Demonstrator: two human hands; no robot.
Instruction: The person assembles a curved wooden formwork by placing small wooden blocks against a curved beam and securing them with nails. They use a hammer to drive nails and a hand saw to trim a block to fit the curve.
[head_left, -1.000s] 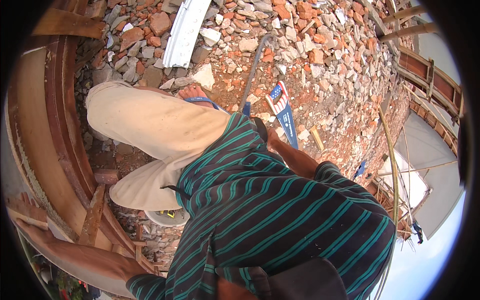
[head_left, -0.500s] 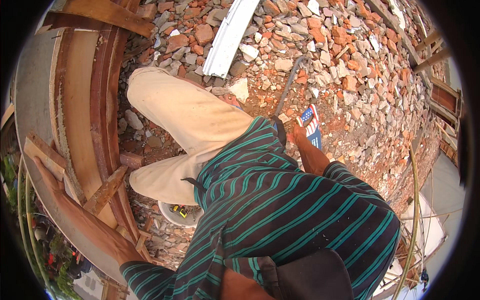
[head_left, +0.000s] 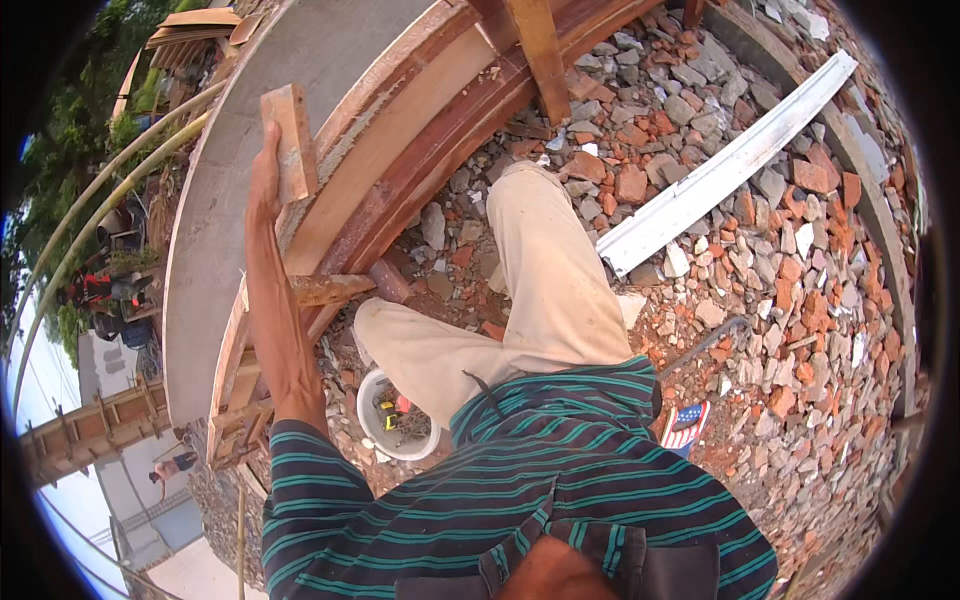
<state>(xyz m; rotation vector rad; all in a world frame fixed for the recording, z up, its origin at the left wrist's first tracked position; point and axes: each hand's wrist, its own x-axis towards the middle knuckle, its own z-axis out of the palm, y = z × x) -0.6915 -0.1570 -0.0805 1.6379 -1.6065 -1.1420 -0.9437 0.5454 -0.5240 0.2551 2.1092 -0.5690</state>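
Bamboo poles (head_left: 105, 207): two are seen at far left, well apart from the white bucket (head_left: 365, 408), which is taken as landmark.
Concrete band (head_left: 210, 240): grey and curved, seen ahead and left of the bucket.
Left hand (head_left: 263, 178): held out ahead and left of the bucket, with the wooden block touched along its left edge. Fingers are laid against that edge; whether they are closed around it cannot be told.
Wooden block (head_left: 291, 145): located ahead and left of the bucket, just beside the timber formwork.
Timber formwork (head_left: 370, 165): curved, extended ahead of the bucket and round its left.
Short brace (head_left: 330, 289): set slantwise, near the bucket, ahead and left.
Bucket contents: a yellow-and-black item (head_left: 389, 423) is seen among thin dark pieces.
Beige trousers (head_left: 560, 290): knees bent, one leg just beside the bucket, on its right.
Right hand: hidden; finger state cannot be told.
Saw handle (head_left: 686, 425): patterned red, white and blue, right of the bucket.
Dark bar (head_left: 705, 346): laid on rubble (head_left: 800, 290), right of the bucket.
White strip (head_left: 730, 165): laid aslant, ahead and right of the bucket.
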